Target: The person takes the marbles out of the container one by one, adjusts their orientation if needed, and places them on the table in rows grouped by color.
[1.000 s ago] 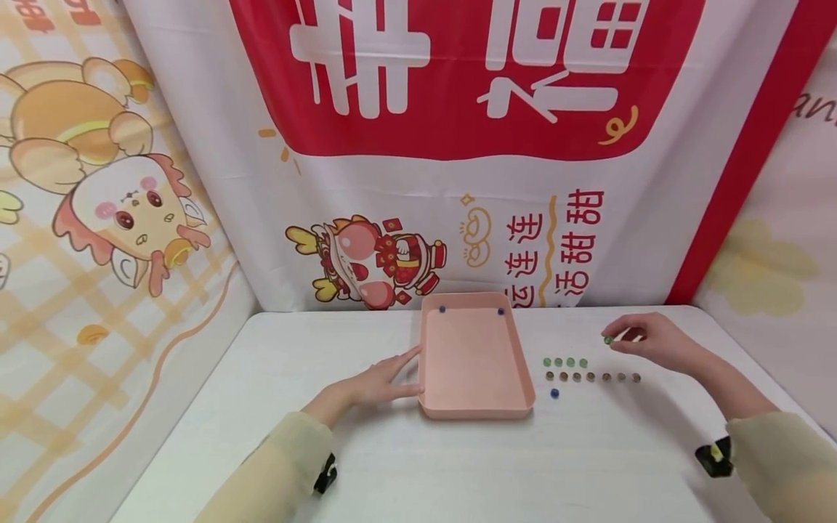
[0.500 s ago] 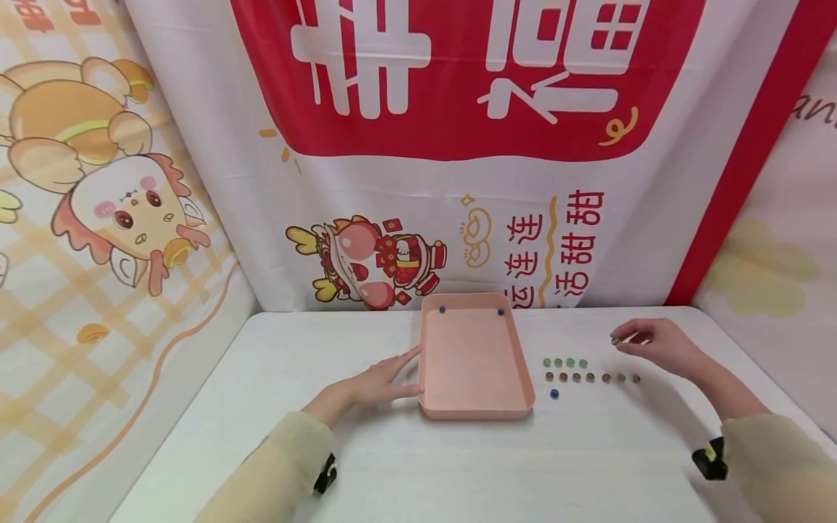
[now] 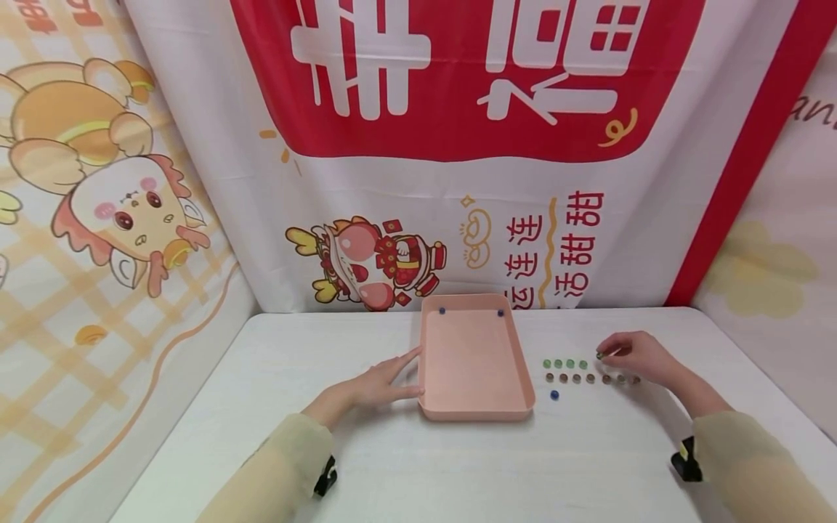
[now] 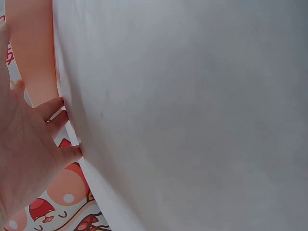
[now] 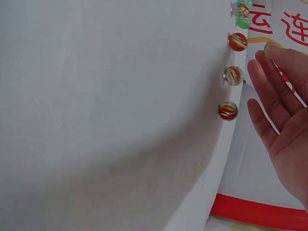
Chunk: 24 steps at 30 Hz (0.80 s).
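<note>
My right hand (image 3: 637, 356) pinches a green marble (image 3: 599, 355) between thumb and fingertips, close to the right end of a row of green marbles (image 3: 570, 365). Just in front runs a longer row of brown-orange marbles (image 3: 577, 378); in the right wrist view one orange-swirled marble (image 5: 228, 111) lies below my fingers. A single blue marble (image 3: 554, 395) sits nearest to me. My left hand (image 3: 375, 381) has its fingers spread, their tips touching the left wall of a pink tray (image 3: 477, 363). Two blue marbles, a left one (image 3: 442, 311) and a right one (image 3: 500, 313), lie at the tray's far end.
The white table (image 3: 484, 472) carries the tray in the middle and the marble rows on its right. A printed cloth banner (image 3: 445, 181) hangs right behind the table's back edge. Patterned cloth walls (image 3: 98, 254) stand at both sides.
My right hand first drew slightly right with the green marble, then came left and down toward the end of the green row. The left hand and the tray have stayed put.
</note>
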Tool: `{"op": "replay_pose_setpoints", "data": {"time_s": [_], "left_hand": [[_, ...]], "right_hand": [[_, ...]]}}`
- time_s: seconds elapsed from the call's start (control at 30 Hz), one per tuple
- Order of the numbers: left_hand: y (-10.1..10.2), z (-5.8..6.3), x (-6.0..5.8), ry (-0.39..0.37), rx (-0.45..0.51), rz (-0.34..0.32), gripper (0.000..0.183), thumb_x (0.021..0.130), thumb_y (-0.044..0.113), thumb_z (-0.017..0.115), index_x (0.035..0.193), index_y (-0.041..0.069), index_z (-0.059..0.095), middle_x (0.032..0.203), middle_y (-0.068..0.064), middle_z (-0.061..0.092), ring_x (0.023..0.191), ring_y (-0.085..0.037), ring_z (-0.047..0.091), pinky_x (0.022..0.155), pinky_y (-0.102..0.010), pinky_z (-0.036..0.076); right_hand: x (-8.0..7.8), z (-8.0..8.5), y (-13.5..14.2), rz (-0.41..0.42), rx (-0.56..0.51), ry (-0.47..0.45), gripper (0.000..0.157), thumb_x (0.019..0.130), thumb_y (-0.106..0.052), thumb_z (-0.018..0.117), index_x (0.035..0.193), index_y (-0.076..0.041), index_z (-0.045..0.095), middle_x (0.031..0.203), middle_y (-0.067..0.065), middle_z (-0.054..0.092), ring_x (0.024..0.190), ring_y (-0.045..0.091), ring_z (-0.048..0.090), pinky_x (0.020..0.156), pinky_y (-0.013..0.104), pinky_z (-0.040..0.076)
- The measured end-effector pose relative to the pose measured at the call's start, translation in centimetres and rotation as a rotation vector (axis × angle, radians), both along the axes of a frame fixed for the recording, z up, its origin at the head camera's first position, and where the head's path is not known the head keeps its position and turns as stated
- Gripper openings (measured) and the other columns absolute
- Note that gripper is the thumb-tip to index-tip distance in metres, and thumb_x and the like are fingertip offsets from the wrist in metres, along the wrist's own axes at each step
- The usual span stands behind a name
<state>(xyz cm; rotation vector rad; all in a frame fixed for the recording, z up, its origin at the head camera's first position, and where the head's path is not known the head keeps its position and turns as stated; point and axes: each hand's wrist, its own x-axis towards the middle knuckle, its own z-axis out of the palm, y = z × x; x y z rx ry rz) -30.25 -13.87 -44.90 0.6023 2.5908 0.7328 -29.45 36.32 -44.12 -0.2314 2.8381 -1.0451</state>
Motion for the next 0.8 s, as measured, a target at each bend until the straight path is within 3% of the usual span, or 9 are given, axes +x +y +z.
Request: {"op": "replay_pose_setpoints", "data": {"time_s": [0.23,0.8], "left_hand": [[0.0,0.1,0.0,0.004,-0.001,-0.002,0.083,0.089,0.062,0.057,0.155,0.041,0.012,0.160,-0.002,0.021,0.145,-0.032,0.018,0.111,-0.063,0.014],[-0.1,-0.2,-0.1,0.007,-0.003,-0.009,0.083,0.089,0.063,0.056,0.155,0.041,0.012,0.160,-0.001,0.021,0.145,-0.031,0.019,0.112,-0.062,0.013]], "right_hand": [[-0.2,-0.8,0.0,-0.014,0.005,-0.052,0.024,0.089,-0.013,0.070,0.110,-0.001,0.067,0.094,0.008,0.063,0.078,0.023,0.055,0.059,0.035,0.052],[-0.4,-1.5,-0.3,-0.008,0.003,-0.063,0.021,0.088,-0.006,0.070,0.107,0.001,0.067,0.089,0.006,0.063,0.076,0.022,0.054,0.062,0.034,0.052]]}}
